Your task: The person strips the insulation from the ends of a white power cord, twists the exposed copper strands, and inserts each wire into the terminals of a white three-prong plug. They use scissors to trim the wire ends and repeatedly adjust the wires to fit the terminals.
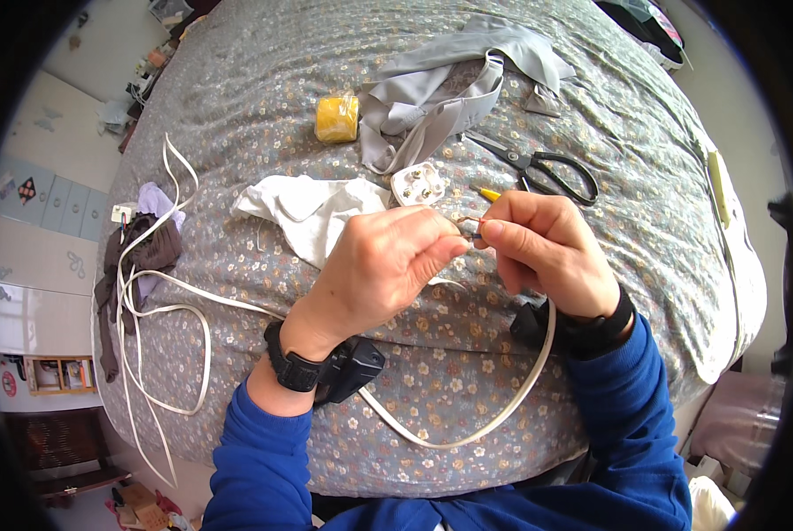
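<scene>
A white electric cable [432, 445] loops across the bed and up into my right hand [551, 257], closed in a pinch near its end. Small coloured wires [471, 220], one brownish and one blue, stick out between my hands. My left hand [383, 265] pinches at these wires with thumb and forefinger, its fingertips hiding part of them. Just beyond my hands lies an opened white plug part [417, 183] with metal terminals. Close to my right hand is a yellow-tipped tool [489, 194], mostly hidden. Black-handled scissors [560, 177] lie beyond it.
Left of the plug spreads a white cloth [312, 212]. Farther back are a wrapped yellow roll [337, 119], grey fabric [414, 115] and a small grey packet [542, 101]. The cable's other coils reach the bed's left side, near dark cloth [149, 239]. Patterned bedding [255, 115] lies underneath.
</scene>
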Demonstrator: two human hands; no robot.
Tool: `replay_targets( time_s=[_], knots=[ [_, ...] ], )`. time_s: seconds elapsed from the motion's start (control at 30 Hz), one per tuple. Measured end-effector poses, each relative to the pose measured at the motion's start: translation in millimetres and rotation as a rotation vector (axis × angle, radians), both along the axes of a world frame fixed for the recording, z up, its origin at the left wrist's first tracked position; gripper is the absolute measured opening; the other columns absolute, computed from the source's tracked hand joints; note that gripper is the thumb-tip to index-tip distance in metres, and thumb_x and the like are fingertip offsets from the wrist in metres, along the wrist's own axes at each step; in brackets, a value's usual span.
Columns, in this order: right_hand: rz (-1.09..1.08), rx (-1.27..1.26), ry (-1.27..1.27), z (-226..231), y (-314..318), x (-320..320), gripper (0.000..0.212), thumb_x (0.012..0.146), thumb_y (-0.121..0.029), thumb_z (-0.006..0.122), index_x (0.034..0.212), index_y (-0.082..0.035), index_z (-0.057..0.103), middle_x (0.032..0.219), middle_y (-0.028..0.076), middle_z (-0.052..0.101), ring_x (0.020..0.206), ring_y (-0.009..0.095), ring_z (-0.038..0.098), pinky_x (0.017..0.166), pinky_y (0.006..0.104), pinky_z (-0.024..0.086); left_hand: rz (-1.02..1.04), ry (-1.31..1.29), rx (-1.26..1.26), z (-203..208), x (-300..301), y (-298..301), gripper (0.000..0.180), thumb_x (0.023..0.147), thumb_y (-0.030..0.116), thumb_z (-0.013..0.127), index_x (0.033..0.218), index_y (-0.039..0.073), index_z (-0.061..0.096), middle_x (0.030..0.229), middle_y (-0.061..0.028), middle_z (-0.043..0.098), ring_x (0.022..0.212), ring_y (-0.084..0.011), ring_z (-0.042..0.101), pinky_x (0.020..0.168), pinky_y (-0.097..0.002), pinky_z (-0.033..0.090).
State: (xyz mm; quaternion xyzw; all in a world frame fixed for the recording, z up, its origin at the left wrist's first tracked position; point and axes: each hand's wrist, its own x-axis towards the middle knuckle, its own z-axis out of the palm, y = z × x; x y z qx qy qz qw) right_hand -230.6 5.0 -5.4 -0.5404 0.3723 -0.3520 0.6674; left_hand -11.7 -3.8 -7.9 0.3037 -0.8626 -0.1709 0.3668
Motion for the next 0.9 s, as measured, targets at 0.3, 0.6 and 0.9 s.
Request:
replay_targets(
  time_s=[0.3,0.6,0.9],
  knots=[
    [0.121,0.265,-0.205,-12,-8,-4,0.025,0.100,-0.025,0.057,0.091,-0.002,0.064,0.056,-0.001,0.053,0.044,0.004,0.040,0.042,0.0205,0.026,-0.024,-0.077,-0.378,-4,8,-6,0.027,0.077,0.015,0.081,0.098,0.004,0.069,0.083,-0.0076,0.068,0.069,-0.0236,0.065,0.060,-0.0328,0.052],
    [-0.033,0.117,-0.125,-23,-16,-3,0.026,0.101,-0.021,0.056,0.100,0.003,0.068,0.060,-0.002,0.052,0.049,0.004,0.040,0.045,0.0196,0.029,0.355,-0.187,0.010,-41,10,-35,0.076,0.075,0.029,0.082,0.136,-0.002,0.049,0.132,-0.0210,0.054,0.122,-0.0382,0.050,0.106,-0.0443,0.040],
    [-0.067,0.044,-0.006,-19,-18,-7,0.021,0.100,-0.022,0.058,0.098,-0.002,0.063,0.067,0.003,0.063,0.051,0.006,0.051,0.048,0.0182,0.038,0.151,0.299,0.476,-42,28,-42,0.061,0.081,0.021,0.082,0.131,-0.003,0.057,0.125,-0.0127,0.066,0.116,-0.0172,0.060,0.101,-0.0306,0.044]
  ],
)
